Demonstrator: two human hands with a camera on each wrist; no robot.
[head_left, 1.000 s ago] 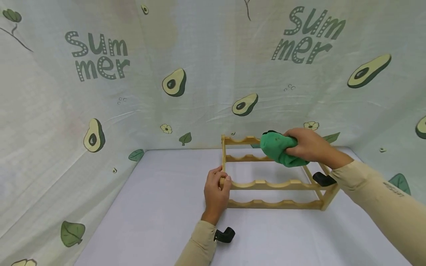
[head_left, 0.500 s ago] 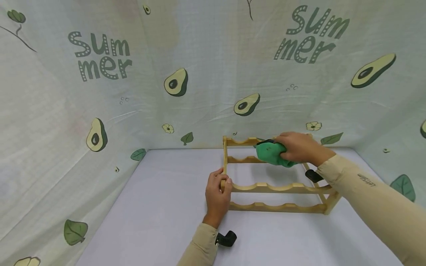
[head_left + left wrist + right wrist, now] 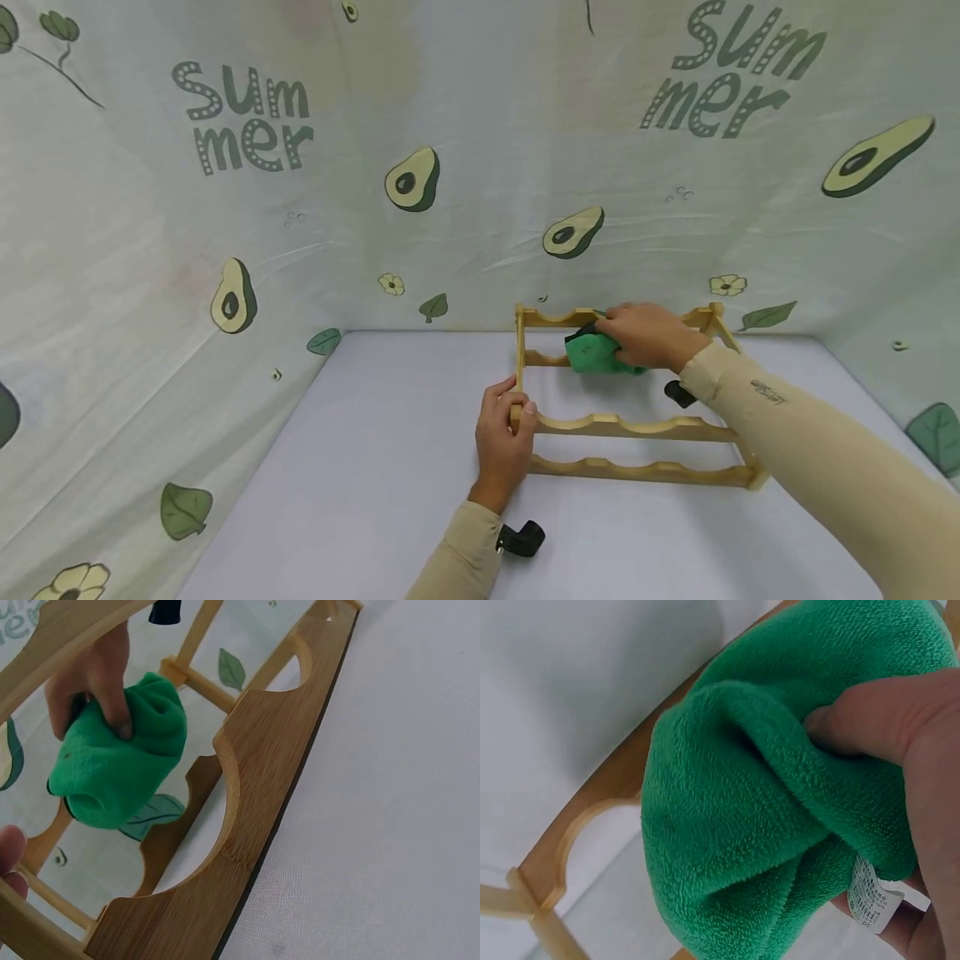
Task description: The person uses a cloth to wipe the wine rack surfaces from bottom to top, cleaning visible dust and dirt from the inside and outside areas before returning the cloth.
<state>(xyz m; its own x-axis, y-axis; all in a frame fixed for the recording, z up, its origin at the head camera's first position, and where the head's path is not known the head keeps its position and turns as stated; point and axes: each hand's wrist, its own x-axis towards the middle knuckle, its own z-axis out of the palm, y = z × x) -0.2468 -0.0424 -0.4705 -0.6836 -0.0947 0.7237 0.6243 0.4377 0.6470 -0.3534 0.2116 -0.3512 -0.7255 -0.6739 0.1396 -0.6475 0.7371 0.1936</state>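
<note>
A wooden rack (image 3: 615, 427) with scalloped rails stands on the white surface, right of centre in the head view. My left hand (image 3: 504, 437) grips its front left corner, thumb and fingers around the end of the upper front rail. In my right hand (image 3: 648, 336) is a bunched green cloth (image 3: 596, 354), held over the rear rails. Up close in the right wrist view, the cloth (image 3: 735, 802) shows a fuzzy pile and a white printed tag (image 3: 871, 898); the thumb presses into its folds. The cloth and right hand cover part of the rear upper rail.
Behind the rack hangs a pale sheet (image 3: 480, 167) printed with avocados, leaves and lettering. The white tabletop (image 3: 360, 467) extends to the left and front of the rack. A small black device (image 3: 522, 539) sits at the left wrist, another (image 3: 679, 393) at the right wrist.
My right hand has moved the green cloth leftward and slightly down along the rear rails. The left hand keeps its grip on the rack corner, and the head view has shifted a little.
</note>
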